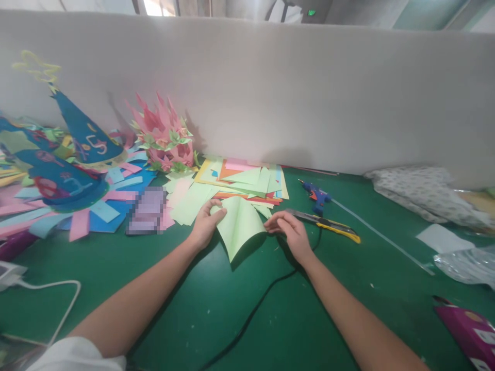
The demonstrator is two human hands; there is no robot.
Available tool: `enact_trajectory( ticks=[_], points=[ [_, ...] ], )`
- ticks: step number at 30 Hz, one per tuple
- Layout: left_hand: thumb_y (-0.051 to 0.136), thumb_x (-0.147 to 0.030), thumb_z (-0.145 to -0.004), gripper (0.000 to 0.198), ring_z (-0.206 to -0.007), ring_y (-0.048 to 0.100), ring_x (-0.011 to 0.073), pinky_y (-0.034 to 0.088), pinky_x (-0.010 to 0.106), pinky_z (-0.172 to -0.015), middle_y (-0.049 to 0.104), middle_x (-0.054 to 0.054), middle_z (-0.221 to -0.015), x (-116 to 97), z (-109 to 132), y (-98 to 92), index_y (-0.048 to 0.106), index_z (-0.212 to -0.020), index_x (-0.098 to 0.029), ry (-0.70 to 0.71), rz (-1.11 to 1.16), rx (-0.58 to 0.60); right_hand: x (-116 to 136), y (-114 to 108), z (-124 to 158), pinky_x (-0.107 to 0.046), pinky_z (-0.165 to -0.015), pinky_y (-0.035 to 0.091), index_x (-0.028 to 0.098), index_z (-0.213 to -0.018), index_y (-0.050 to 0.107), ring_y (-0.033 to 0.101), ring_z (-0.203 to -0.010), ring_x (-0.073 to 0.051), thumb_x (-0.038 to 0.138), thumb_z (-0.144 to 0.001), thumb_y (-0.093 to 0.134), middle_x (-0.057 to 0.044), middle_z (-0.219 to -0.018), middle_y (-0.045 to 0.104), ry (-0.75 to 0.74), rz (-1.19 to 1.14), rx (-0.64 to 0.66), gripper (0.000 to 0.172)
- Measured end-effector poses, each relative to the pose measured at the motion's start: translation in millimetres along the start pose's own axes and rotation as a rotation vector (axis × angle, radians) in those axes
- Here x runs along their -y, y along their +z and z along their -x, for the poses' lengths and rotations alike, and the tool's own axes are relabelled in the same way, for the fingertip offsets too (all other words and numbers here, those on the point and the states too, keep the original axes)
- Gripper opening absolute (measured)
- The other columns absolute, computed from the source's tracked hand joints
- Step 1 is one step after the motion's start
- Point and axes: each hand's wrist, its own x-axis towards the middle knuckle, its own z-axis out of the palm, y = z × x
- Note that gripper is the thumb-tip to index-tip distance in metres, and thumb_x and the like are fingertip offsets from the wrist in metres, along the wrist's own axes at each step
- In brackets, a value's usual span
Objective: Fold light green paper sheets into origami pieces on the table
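Observation:
A light green sheet of paper with a crease down its middle stands partly folded over the table, its two halves curving apart. My left hand pinches its left edge between thumb and fingers. At the sheet's right corner, the fingertips of my right hand are closed together on the edge. Just beyond my right hand lies a yellow utility knife. Behind the sheet is a pile of coloured paper, with more light green pieces to its left.
A blue glue gun with a clear glue stick lies back right, its black cord crossing the green table. Blue cone hats and a pink paper crown stand left. A white partition runs behind.

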Motion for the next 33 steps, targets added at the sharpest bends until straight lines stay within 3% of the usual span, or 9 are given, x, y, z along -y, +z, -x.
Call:
enact_trajectory(
  ticks=[4,8,9,15,17,22,23,28,33],
  points=[
    [0.076,-0.027,-0.06,0.035,-0.059,0.056,0.0096,0.042,0.021,-0.057,0.06,-0.005,-0.073,-0.2,-3.4,-1.8,0.055,-0.087,-0.02,0.079,0.024,0.004,9.8,-7.8,-2.7,-0.028,-0.074,0.052,0.015,-0.073,0.059,0.065,-0.078,-0.015,0.041,-0.086,0.051,-0.007,-0.085,0.069,0.195,-0.078,0.249,0.03],
    [0.074,-0.029,-0.063,0.023,-0.073,0.058,0.0115,0.044,0.023,-0.07,0.065,0.0,-0.084,4.2,-9.3,-5.8,0.067,-0.082,-0.018,0.117,0.022,-0.022,16.8,-26.7,0.2,-0.022,-0.045,0.05,0.009,-0.078,0.064,0.067,-0.058,-0.017,0.048,-0.088,0.044,-0.014,-0.077,0.071,0.649,-0.2,1.081,0.045],
    [0.074,-0.03,-0.064,0.023,-0.076,0.059,0.0124,0.044,0.024,-0.072,0.066,0.001,-0.087,5.3,-10.1,-6.6,0.069,-0.082,-0.017,0.107,0.027,-0.014,16.4,-31.2,0.6,-0.02,-0.042,0.049,0.008,-0.087,0.064,0.068,-0.058,-0.017,0.046,-0.086,0.051,-0.014,-0.082,0.072,0.687,-0.213,1.145,0.04],
    [0.076,-0.029,-0.06,0.028,-0.067,0.061,0.0136,0.046,0.025,-0.064,0.069,0.002,-0.08,5.6,-6.1,-3.2,0.071,-0.084,-0.016,0.023,0.074,0.076,13.8,-38.2,-7.9,-0.02,-0.053,0.052,0.013,-0.075,0.061,0.067,-0.062,-0.013,0.043,-0.086,0.056,-0.007,-0.075,0.071,0.392,-0.29,0.549,0.033],
    [0.078,-0.028,-0.057,0.03,-0.066,0.062,0.0157,0.048,0.026,-0.063,0.07,0.003,-0.079,3.6,-3.7,-0.5,0.07,-0.083,-0.016,0.034,0.102,0.061,19.5,-37.4,-6.8,-0.022,-0.071,0.052,0.012,-0.074,0.064,0.067,-0.077,-0.013,0.038,-0.086,0.057,-0.009,-0.085,0.071,0.362,-0.153,0.554,0.03],
    [0.077,-0.029,-0.057,0.031,-0.07,0.064,0.0192,0.05,0.028,-0.065,0.072,0.005,-0.085,1.6,0.3,1.7,0.07,-0.083,-0.015,-0.005,0.111,0.043,37.0,-54.5,23.7,-0.031,-0.074,0.051,0.009,-0.086,0.069,0.066,-0.08,-0.018,0.043,-0.087,0.054,-0.014,-0.088,0.07,0.543,-0.064,1.1,0.038],
    [0.076,-0.03,-0.057,0.03,-0.069,0.064,0.019,0.05,0.028,-0.064,0.072,0.006,-0.083,1.8,1.6,1.8,0.071,-0.083,-0.014,-0.033,0.11,0.052,38.8,-62.1,31.9,-0.031,-0.071,0.052,0.009,-0.086,0.069,0.066,-0.077,-0.019,0.044,-0.086,0.055,-0.014,-0.085,0.07,0.535,-0.064,1.049,0.037],
    [0.077,-0.029,-0.054,0.029,-0.059,0.06,0.0168,0.047,0.027,-0.056,0.07,0.005,-0.073,2.5,10.2,6.1,0.07,-0.077,-0.013,-0.147,0.111,0.075,39.5,-97.1,62.0,-0.03,-0.067,0.05,0.018,-0.089,0.067,0.06,-0.072,-0.018,0.047,-0.081,0.059,-0.007,-0.08,0.065,0.269,0.356,0.175,0.031],
    [0.075,-0.028,-0.057,0.024,-0.061,0.061,0.0171,0.047,0.028,-0.058,0.069,0.004,-0.071,2.4,10.0,7.4,0.069,-0.076,-0.014,-0.125,0.119,0.088,31.5,-86.3,74.0,-0.031,-0.063,0.048,0.027,-0.102,0.069,0.056,-0.067,-0.018,0.043,-0.086,0.052,-0.004,-0.077,0.061,0.109,0.842,0.36,0.029]
  ],
)
